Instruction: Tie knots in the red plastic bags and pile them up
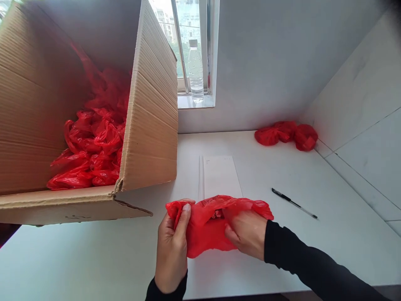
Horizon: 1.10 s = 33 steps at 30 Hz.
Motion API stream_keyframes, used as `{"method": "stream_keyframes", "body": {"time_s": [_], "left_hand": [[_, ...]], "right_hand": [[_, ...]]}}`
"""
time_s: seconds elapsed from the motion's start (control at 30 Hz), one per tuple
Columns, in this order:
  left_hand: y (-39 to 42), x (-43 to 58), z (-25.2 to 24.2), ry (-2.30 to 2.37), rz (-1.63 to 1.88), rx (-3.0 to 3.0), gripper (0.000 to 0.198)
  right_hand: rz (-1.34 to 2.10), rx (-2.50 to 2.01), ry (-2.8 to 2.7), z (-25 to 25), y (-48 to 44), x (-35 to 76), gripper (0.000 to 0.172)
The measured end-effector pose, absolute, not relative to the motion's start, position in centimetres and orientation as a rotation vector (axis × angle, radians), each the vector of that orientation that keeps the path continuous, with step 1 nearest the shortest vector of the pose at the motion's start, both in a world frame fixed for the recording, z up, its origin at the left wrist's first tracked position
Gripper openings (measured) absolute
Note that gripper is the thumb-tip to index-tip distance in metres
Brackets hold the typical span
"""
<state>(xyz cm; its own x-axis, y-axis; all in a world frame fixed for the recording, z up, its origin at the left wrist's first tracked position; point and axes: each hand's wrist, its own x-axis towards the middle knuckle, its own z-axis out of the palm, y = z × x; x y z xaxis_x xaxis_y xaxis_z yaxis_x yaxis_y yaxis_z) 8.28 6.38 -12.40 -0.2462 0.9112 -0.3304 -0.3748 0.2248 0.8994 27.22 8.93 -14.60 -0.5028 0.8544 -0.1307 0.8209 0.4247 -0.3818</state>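
A red plastic bag (206, 228) is held just above the white table (313, 234) near its front edge. My left hand (172, 246) is closed on the bag's left end, thumb up along the crumpled plastic. My right hand (247, 232) grips the bag's right side, with its fingers tucked into the folds. Both sleeves are black. Part of the bag is hidden behind my hands.
An open cardboard box (150, 125) lies on its side at the left, holding several crumpled red bags (90, 150). More red bags (286, 134) lie at the back right corner. A white sheet of paper (221, 175), a black pen (293, 203) and a water bottle (196, 71) on the windowsill are nearby.
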Motion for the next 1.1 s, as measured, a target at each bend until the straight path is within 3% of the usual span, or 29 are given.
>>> {"method": "stream_keyframes", "body": {"time_s": [0.27,0.37,0.5,0.63,0.8,0.97,1.1], "left_hand": [[5.4,8.0,-12.9,1.364,1.335,0.757,0.033],[5.3,7.6,-13.1,1.406,1.327,0.797,0.035],[5.4,6.9,-12.7,1.494,1.286,0.847,0.041],[5.3,6.5,-11.2,1.539,1.290,1.017,0.036],[5.7,6.8,-9.0,1.318,1.356,0.984,0.037],[7.9,7.9,-7.4,1.103,1.459,0.903,0.029],[9.5,8.5,-6.4,0.847,1.446,0.865,0.035]], "right_hand": [[0.673,-1.385,-2.573,-14.7,8.6,27.0,0.028],[0.595,-1.366,-2.636,-14.8,8.1,26.5,0.021],[0.553,-1.543,-2.608,-12.6,6.6,27.5,0.039],[0.244,-1.305,-2.498,-8.7,5.4,30.1,0.023],[-0.125,-1.382,-2.137,-8.2,6.9,33.9,0.046],[0.243,-1.443,-2.156,-9.9,8.7,35.1,0.019],[0.402,-1.461,-1.866,-8.4,8.2,34.0,0.021]]}}
